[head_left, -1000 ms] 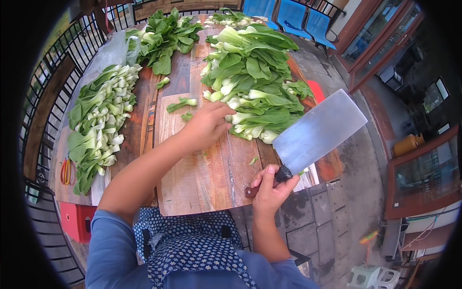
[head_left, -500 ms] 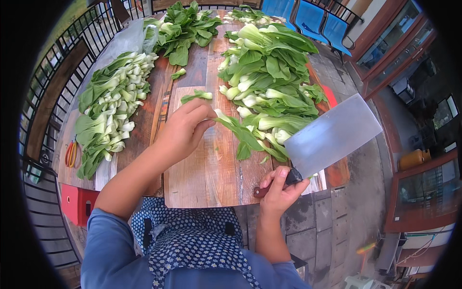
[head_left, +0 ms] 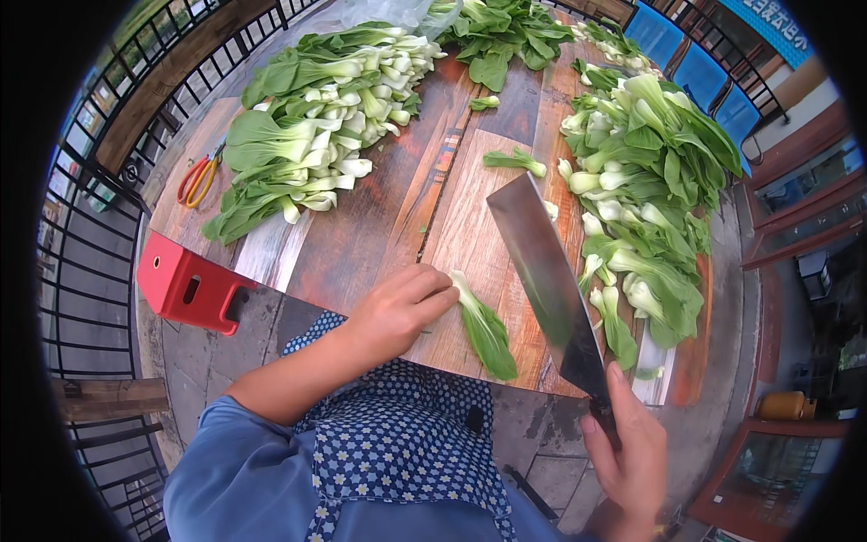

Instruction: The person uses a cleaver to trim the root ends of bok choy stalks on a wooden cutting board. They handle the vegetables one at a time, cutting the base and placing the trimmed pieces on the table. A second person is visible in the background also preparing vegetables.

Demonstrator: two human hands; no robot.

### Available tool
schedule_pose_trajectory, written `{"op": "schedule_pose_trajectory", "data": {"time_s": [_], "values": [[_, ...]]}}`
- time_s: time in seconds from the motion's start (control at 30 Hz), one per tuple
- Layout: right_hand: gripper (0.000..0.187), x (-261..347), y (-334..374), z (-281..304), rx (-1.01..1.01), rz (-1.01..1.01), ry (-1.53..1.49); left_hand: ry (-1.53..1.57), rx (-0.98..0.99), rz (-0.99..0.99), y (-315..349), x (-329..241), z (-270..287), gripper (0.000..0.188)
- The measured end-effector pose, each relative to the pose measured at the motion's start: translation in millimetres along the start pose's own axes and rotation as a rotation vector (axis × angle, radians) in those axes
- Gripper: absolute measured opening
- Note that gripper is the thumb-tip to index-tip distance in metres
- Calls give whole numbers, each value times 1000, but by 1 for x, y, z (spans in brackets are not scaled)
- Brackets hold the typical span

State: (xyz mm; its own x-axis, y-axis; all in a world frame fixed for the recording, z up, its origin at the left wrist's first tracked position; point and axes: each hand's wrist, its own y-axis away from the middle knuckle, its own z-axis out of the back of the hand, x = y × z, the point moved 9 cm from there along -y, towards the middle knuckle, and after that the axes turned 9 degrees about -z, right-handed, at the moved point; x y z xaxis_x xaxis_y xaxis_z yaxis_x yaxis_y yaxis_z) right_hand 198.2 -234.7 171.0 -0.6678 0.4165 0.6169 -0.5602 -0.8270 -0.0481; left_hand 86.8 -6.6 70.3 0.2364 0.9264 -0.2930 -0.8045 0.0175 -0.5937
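Note:
Close to the table's near edge, my left hand (head_left: 402, 312) is closed, its fingertips at the white base of a small bok choy (head_left: 486, 332). The leaves of this bok choy point toward me, on the wooden board. In my right hand (head_left: 632, 447) is a cleaver (head_left: 546, 271) with a dark handle. Its broad blade is raised over the board, right of the bok choy, and does not touch it. Past the blade lies another single bok choy (head_left: 515, 161). A large heap of bok choy (head_left: 632, 181) covers the table's right side.
At the left stretches a long pile of bok choy (head_left: 316, 126), with orange-handled scissors (head_left: 200, 176) beside it. More greens (head_left: 506, 36) and a clear plastic bag (head_left: 384, 13) are at the far end. A red stool (head_left: 185, 285) stands below the table's left corner.
The view has swung left. My left hand has drawn a bok choy from the right heap to the near edge. My right hand has turned the cleaver from pointing right to pointing forward.

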Motion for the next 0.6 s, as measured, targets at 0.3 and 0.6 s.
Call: {"op": "schedule_pose_trajectory", "data": {"time_s": [0.3, 0.6], "values": [[78, 49, -3, -10, 220, -58, 368, 33, -62, -34, -1, 0, 1, 33], [77, 49, -13, -21, 277, -39, 393, -4, -62, -47, 3, 0, 1, 31]]}}
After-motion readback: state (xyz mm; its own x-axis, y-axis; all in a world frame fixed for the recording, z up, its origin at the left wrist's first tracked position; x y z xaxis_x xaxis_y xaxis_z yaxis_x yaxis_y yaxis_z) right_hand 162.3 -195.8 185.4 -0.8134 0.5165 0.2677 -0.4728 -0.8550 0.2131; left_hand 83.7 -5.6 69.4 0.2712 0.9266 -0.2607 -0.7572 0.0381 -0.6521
